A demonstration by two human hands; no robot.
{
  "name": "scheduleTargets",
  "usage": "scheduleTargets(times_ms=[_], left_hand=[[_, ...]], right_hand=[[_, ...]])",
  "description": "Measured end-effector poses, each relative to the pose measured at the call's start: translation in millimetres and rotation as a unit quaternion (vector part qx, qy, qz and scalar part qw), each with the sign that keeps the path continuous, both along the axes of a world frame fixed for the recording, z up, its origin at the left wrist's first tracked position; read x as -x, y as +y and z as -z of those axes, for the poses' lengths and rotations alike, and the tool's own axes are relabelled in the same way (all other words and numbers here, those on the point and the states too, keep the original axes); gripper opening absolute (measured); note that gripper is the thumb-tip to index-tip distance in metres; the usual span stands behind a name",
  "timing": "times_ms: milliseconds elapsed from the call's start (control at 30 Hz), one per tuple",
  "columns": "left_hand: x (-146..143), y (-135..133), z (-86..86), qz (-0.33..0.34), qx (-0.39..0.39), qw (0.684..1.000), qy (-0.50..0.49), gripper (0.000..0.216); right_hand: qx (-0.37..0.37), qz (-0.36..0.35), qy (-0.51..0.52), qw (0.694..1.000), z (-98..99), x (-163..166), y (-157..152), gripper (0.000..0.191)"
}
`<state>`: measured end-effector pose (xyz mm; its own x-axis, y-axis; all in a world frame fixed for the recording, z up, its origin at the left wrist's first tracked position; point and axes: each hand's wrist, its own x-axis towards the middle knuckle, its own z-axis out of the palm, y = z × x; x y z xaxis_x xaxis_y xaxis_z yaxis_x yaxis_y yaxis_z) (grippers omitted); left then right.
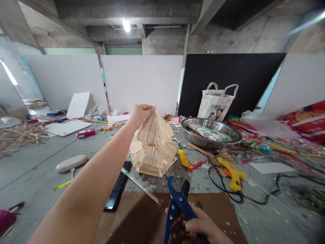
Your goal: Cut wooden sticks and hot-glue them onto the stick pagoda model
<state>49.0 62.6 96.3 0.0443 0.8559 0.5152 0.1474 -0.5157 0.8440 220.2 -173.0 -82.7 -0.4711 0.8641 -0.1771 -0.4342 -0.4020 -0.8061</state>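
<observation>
My left hand (pixel 141 114) is stretched forward, its fingers pinched on the tip of a tiered pagoda model (pixel 153 147) made of pale wooden sticks. The model is tilted, its base resting on the grey floor. My right hand (pixel 200 226) is at the bottom of the view, wrapped around the handles of blue cutting pliers (pixel 177 201), whose jaws point up toward the model. Both hands are above a brown cardboard sheet (pixel 142 220).
A yellow glue gun (pixel 232 173) with a black cord lies to the right. A steel basin (pixel 210 132) and a white tote bag (pixel 217 103) stand behind. A pile of sticks (pixel 19 134) lies far left, a black phone (pixel 118 189) and a ruler (pixel 141 186) near the cardboard.
</observation>
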Motion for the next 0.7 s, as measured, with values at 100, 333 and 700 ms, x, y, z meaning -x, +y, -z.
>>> scheduleTargets(times_ms=[100,333,700], left_hand=[[1,1,0.5,0.012,0.003,1.000,-0.007,0.021],[1,1,1.3,0.018,0.007,1.000,-0.016,0.019],[1,-26,-3.4,-0.118,-0.117,0.980,-0.109,0.030]], right_hand=[[0.000,-0.003,0.003,1.000,1.0,-1,1,0.039],[0.003,-0.009,0.009,1.000,-0.1,0,1,0.042],[0.017,0.056,0.031,0.998,-11.4,3,-3,0.042]])
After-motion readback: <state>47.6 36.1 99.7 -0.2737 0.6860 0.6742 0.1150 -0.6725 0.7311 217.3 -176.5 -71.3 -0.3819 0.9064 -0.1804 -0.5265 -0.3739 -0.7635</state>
